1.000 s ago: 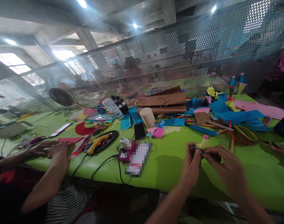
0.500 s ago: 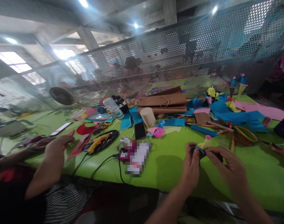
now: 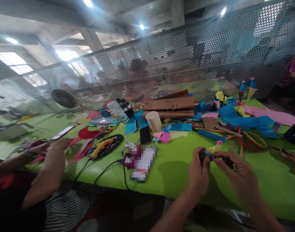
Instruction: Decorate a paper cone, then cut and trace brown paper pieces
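Note:
Between my two hands, above the green table (image 3: pixel 167 174), is a small paper ice-cream cone (image 3: pixel 214 149) with a yellow top, a pink ball at its tip and a blue rim. My left hand (image 3: pixel 199 170) is closed around its lower part, which the fingers mostly hide. From the other side my right hand (image 3: pixel 234 169) pinches its edge at the blue rim between thumb and forefinger. Similar finished-looking cones (image 3: pixel 252 88) with blue tops stand at the back right.
Behind my hands lie blue paper (image 3: pixel 246 117), scissors (image 3: pixel 255 140), a blue-handled tool (image 3: pixel 211 135) and folded brown sheets (image 3: pixel 168 108). A phone (image 3: pixel 145 135), a power strip (image 3: pixel 131 159) and a yellow glue gun (image 3: pixel 101 147) are to the left. A co-worker's hands (image 3: pixel 56 146) handle red paper.
The cone's yellow top has tilted and shifted slightly right as my fingers turn it. The co-worker's hands have moved a little left and down with the red paper.

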